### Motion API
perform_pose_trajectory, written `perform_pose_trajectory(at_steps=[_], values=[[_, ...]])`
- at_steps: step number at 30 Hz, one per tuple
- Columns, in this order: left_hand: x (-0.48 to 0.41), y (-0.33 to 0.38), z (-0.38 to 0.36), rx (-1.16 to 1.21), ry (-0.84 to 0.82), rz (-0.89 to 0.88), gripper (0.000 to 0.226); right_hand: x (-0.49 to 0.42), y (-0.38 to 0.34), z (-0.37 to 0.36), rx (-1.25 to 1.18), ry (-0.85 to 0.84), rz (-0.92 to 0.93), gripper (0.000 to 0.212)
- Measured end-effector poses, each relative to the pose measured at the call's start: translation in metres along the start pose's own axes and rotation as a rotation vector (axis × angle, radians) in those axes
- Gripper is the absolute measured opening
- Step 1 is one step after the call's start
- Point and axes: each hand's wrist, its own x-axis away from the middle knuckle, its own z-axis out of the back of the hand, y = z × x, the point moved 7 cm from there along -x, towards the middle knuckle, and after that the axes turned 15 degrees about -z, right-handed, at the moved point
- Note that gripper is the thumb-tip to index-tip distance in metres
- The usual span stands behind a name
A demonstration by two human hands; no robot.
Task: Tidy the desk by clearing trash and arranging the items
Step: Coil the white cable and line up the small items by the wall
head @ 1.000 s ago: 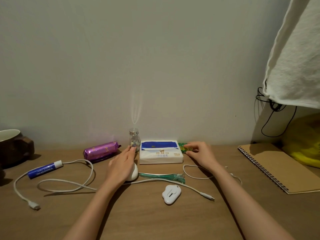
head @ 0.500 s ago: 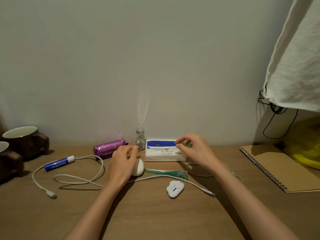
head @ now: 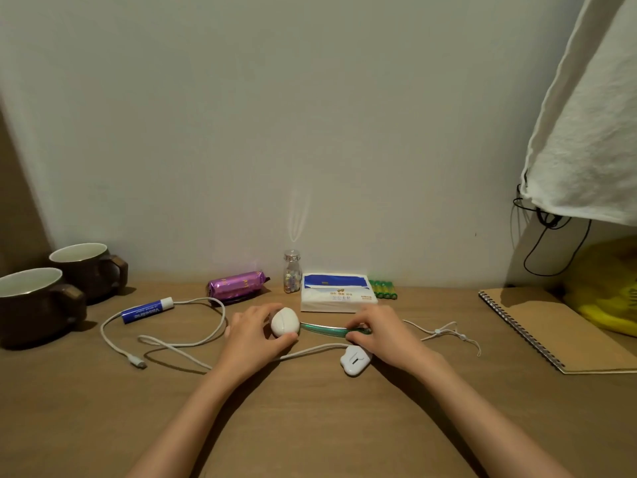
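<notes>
One white clip [head: 355, 360] lies nearest on the table [head: 310, 426], just beside the right hand [head: 382, 334]. That hand's fingers curl down and pinch the right end of a clear green wrapper [head: 325, 329], long, thin and lying flat. The left hand [head: 255, 334] cups one white egg-shaped case [head: 284, 322], with the thumb below it, at the wrapper's left end. One white cable [head: 165, 339] loops to the left. Farther back lie one blue lip balm [head: 148, 310], one purple packet [head: 238, 284], one small bottle [head: 292, 276], one tissue pack [head: 336, 294] and two mugs [head: 89, 267].
</notes>
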Motion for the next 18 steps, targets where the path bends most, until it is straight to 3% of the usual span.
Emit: perform_pose_trajectory(at_steps=[5, 12, 18], values=[[0.001, -0.004, 0.0, 0.02, -0.012, -0.018, 0.066, -0.011, 0.003, -0.002, 0.089, 0.061, -0.017, 0.027], [0.002, -0.003, 0.002, 0.002, -0.016, -0.022, 0.061, -0.025, 0.006, -0.002, 0.092, 0.175, -0.037, 0.026], [0.001, -0.004, 0.002, 0.056, 0.01, -0.009, 0.081, -0.027, 0.011, 0.0, -0.015, 0.301, -0.065, 0.019]])
